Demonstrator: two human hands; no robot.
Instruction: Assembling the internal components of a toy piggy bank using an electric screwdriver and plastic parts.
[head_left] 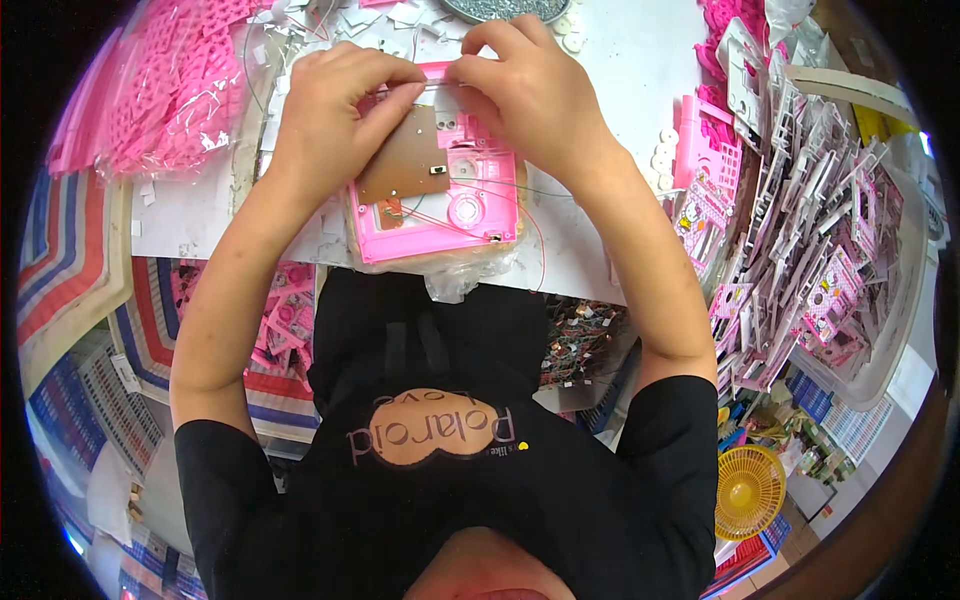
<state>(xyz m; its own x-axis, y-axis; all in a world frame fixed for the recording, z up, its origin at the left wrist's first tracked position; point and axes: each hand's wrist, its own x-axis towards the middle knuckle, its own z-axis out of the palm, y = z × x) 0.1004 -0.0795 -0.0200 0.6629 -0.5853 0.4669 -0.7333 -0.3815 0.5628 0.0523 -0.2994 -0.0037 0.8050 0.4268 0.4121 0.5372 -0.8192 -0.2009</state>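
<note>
A pink plastic casing (430, 240) lies before me at the table's near edge, on a plastic-wrapped pad (450, 268). A brown circuit board (405, 165) sits tilted over its left half, with a thin red wire (541, 250) trailing out to the right. A round pink speaker-like ring (467, 210) shows in the casing's near right part. My left hand (340, 105) is closed, thumb and fingers pinched at the casing's far edge above the board. Opposite it, my right hand (535, 95) curls its fingers closed on the same edge. The fingertips partly hide what lies between them.
Bagged pink plastic parts (190, 90) pile up at the left. A round tray of small metal pieces (505, 8) stands at the far side, beside white discs (572, 42). On the right, a bin (905, 300) overflows with printed panels. A yellow basket (750, 490) stands lower right.
</note>
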